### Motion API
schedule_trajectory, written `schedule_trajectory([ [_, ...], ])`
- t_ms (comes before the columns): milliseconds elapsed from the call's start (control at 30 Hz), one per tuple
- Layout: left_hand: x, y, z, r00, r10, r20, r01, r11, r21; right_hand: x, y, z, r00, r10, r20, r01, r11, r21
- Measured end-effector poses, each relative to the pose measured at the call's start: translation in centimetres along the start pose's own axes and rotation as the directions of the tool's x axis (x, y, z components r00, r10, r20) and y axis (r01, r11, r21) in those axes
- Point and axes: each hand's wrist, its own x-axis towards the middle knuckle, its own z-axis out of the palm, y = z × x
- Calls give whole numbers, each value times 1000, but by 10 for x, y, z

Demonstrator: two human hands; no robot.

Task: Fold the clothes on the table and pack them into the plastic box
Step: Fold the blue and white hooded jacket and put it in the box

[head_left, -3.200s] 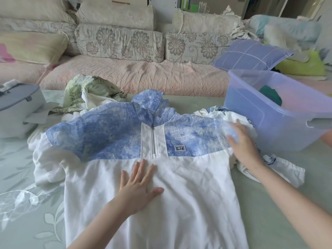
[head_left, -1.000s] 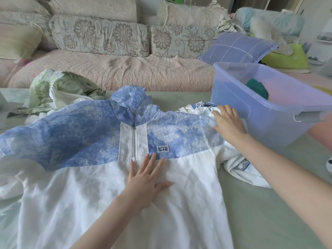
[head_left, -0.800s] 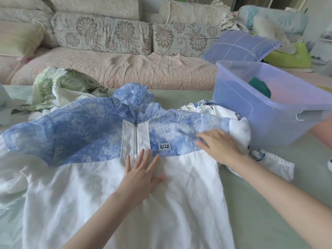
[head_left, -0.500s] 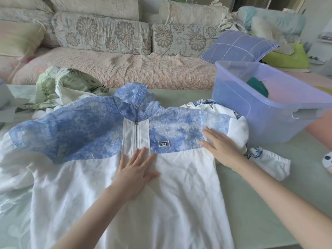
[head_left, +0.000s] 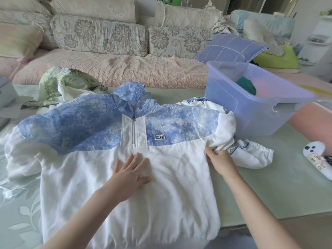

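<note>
1 head-worn view, forward and down, close over table (head_left: 260, 186)

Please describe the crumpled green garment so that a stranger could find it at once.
Start at the table in front of the sofa. At its far left, behind the spread blue-and-white top, lies a crumpled garment. It alone is pale green with a leaf print.

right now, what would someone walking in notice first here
The big white jacket with its blue printed top, spread flat across the middle of the table, catches the eye first. The left hand presses flat on its chest while the right hand grips its bunched sleeve on the box side. Behind that, on the right, stands the translucent purple plastic box with a dark green cloth inside.
</note>
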Motion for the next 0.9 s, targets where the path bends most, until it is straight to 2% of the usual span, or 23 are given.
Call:
schedule_trajectory([
  [167, -4, -1, -6, 998, -35, 43, 35, 999, -4, -3, -6, 10, 994, -113, 4, 110, 973, 205],
  [267, -6, -1, -6, 998, -43, 42, 42, 999, 15, -5, -3, 8, 990, -136, -44, 142, 961, 235],
  [333, -6, -2, -7, 998, -42, 47, 41, 999, 14, -2, 2, 4, 991, -111, -72, 127, 946, 300],
  [467, -5, -6, -7, 998, -42, 55, 42, 999, 4, 4, 6, -2, 1000, -22, -8, 24, 890, 455],
  [733, -7, -4, -9, 994, -71, 79, 71, 997, 7, 3, 7, -1, 999, -13, -33, 29, 827, 561],
  [900, -7, -10, -11, 991, -98, 91, 99, 995, -2, 9, 7, 5, 996, -18, -82, 58, 852, 520],
])
